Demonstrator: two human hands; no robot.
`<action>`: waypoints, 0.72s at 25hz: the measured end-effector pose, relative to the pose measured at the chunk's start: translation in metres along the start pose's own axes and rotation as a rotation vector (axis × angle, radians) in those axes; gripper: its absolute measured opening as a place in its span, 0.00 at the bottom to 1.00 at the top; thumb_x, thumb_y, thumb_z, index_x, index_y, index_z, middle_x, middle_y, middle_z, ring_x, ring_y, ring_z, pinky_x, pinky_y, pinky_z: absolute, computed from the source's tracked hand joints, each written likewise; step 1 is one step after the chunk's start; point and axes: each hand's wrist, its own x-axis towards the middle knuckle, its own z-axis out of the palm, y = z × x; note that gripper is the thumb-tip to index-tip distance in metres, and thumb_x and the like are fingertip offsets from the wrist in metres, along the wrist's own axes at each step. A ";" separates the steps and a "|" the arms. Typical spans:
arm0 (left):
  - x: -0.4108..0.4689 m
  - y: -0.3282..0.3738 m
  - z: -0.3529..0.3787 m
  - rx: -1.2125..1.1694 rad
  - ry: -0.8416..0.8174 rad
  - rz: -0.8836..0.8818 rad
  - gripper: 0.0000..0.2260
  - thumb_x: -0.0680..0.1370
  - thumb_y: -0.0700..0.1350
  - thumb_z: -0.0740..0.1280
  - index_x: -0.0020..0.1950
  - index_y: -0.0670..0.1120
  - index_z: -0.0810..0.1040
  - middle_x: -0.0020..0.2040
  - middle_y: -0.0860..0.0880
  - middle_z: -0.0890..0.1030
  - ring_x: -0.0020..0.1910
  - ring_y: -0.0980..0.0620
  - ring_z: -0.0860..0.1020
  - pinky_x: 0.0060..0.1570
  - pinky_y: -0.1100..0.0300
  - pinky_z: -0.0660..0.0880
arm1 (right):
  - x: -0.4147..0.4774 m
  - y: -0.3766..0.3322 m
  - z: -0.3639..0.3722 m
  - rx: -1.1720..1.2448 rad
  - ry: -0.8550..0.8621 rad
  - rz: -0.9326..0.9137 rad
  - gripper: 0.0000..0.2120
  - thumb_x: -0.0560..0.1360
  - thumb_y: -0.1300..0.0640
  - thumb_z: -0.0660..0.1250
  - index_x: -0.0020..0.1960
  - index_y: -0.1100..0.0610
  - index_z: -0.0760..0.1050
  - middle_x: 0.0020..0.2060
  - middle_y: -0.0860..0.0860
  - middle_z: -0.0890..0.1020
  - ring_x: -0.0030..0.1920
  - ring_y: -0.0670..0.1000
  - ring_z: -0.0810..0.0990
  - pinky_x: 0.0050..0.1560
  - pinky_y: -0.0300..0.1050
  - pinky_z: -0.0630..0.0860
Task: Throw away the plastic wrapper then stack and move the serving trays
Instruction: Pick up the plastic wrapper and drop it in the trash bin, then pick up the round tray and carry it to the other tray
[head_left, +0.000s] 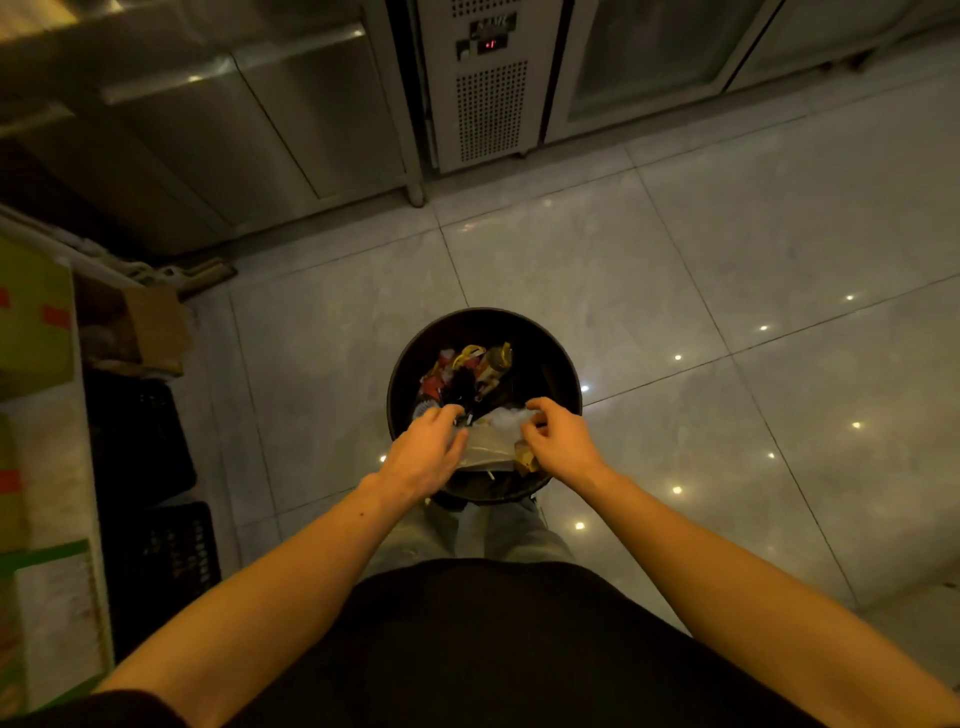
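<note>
A round black trash bin (556, 358) stands on the tiled floor right in front of my feet, partly filled with coloured rubbish. Over its near rim hangs a clear, crumpled plastic wrapper (491, 441). My left hand (426, 452) pinches the wrapper's left edge and my right hand (558, 439) pinches its right edge, both above the bin's opening. No serving trays are in view.
Stainless steel cabinets (291, 130) and a refrigeration unit with a vented panel (491, 104) line the far wall. At the left are black plastic crates (150, 467), a cardboard box (156, 327) and a shelf with packages (36, 322). Glossy floor tiles (727, 312) spread to the right.
</note>
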 end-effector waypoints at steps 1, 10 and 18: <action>-0.002 0.003 -0.005 0.064 0.005 0.057 0.20 0.81 0.53 0.56 0.71 0.47 0.67 0.66 0.44 0.74 0.62 0.42 0.74 0.55 0.49 0.74 | -0.006 -0.002 -0.001 -0.063 0.027 -0.047 0.22 0.78 0.54 0.61 0.71 0.58 0.68 0.61 0.60 0.77 0.60 0.59 0.77 0.58 0.57 0.77; -0.014 0.012 -0.053 0.498 0.139 0.545 0.22 0.80 0.55 0.54 0.70 0.46 0.69 0.68 0.43 0.73 0.67 0.42 0.71 0.64 0.47 0.68 | -0.072 -0.029 0.007 -0.524 0.417 -0.096 0.26 0.78 0.47 0.60 0.74 0.53 0.63 0.65 0.57 0.73 0.63 0.60 0.72 0.60 0.55 0.72; -0.046 0.069 -0.055 0.562 0.128 0.816 0.30 0.79 0.63 0.49 0.77 0.49 0.61 0.77 0.41 0.61 0.76 0.40 0.58 0.73 0.42 0.54 | -0.175 -0.011 -0.001 -0.614 0.748 0.129 0.32 0.74 0.38 0.60 0.75 0.46 0.60 0.70 0.60 0.69 0.69 0.62 0.67 0.67 0.58 0.65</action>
